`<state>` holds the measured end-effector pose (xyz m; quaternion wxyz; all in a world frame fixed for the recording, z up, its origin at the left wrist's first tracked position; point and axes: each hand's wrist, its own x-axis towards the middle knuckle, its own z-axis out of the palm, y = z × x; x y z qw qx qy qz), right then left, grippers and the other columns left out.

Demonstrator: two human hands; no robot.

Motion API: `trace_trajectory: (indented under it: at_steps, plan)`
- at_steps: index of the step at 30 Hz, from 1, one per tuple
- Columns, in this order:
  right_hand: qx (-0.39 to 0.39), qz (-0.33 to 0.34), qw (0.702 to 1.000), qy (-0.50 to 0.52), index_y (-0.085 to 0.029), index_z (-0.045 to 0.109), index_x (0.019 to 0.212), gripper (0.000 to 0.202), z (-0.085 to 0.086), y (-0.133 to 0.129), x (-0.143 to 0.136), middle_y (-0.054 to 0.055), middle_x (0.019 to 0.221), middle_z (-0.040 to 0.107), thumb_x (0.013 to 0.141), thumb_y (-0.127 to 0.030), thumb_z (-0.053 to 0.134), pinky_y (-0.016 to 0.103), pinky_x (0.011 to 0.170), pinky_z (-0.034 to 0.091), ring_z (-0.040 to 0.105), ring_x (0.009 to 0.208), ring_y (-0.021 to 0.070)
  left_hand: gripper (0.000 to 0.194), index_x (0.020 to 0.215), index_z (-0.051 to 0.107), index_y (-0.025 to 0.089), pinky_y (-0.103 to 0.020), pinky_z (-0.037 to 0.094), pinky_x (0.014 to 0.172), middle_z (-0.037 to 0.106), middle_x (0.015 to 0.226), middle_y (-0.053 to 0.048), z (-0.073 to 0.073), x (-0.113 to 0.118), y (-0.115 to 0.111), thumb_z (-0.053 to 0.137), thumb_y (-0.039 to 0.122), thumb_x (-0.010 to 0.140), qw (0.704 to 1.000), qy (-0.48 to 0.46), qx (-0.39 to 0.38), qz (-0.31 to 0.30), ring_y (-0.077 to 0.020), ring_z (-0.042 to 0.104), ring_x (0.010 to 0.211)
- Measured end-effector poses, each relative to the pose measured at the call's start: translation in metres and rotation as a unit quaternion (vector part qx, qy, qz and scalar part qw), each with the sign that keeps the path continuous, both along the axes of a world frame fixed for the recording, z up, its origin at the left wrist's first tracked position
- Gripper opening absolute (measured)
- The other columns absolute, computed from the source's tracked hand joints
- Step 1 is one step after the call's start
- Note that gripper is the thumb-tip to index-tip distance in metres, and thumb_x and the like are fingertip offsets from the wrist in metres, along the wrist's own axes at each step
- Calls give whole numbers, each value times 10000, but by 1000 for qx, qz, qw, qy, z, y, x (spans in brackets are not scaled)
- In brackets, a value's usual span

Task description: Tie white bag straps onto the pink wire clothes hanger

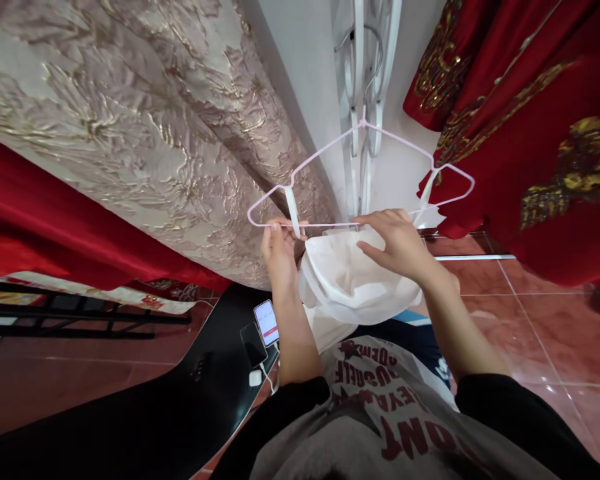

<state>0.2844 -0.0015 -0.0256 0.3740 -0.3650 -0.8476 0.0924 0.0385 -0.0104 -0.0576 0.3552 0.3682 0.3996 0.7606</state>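
A pale pink clothes hanger (327, 153) hangs by its metal hook from a white rack. White straps loop over both its ends, and a white garment (360, 283) of thin cloth hangs below the bar. At the bar's left end, my left hand (281, 257) is closed, thumb and fingers pinching the bar beside the left strap (292, 207). My right hand (397, 243) lies over the garment with its fingertips at the middle of the bar. Its thumb is spread from the fingers, and the far fingers are partly hidden. The right strap (427, 190) runs down behind this hand.
The white metal rack (357, 60) stands ahead against the wall. A beige embroidered cloth (130, 133) hangs at left, red gold-trimmed garments (540, 127) at right. On a black tabletop (145, 407) at lower left lie a lit phone (266, 323) and a dark phone (253, 345) with cables.
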Motion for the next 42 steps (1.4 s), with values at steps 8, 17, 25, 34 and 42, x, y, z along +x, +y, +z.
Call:
trace_trajectory:
  at_steps: [8,17,25,34,42]
  plan:
    - [18,-54,997,44,-351,773,1311,308,-21,-3,-4,18,1108,828,1043,-333,622,454,966,435,691,978,234,391,831,798,211,-322,626,771,780,758,-55,12,-8,-30,808,594,913,994,76,-66,-41,-185,745,714]
    - [12,-24,998,52,-323,724,1390,351,-21,-11,-16,20,1171,813,1054,-304,623,432,970,422,695,1030,225,540,1196,807,217,-371,616,832,769,1372,-128,91,-13,-28,680,691,971,992,21,14,-125,-347,702,1320]
    - [30,-40,998,23,-305,686,1450,395,-29,-8,-16,47,1199,797,1066,-323,592,445,999,430,670,1069,244,192,1178,784,192,-214,490,591,782,1375,-111,53,-29,-22,669,215,1027,986,-52,3,156,-205,771,1148]
    - [64,-24,993,92,-371,642,1480,450,-29,-17,-19,55,1380,725,1038,-285,636,492,1064,506,670,1254,269,399,883,760,182,-201,327,460,805,875,-91,25,8,-11,853,570,877,999,-23,-19,-12,-134,714,716]
    - [-16,-211,919,332,-258,720,1291,337,-31,3,43,76,1161,753,982,-390,712,344,745,573,670,824,164,392,814,669,175,-207,405,488,765,771,-65,22,17,-9,832,517,915,999,-39,-12,-23,-113,637,595]
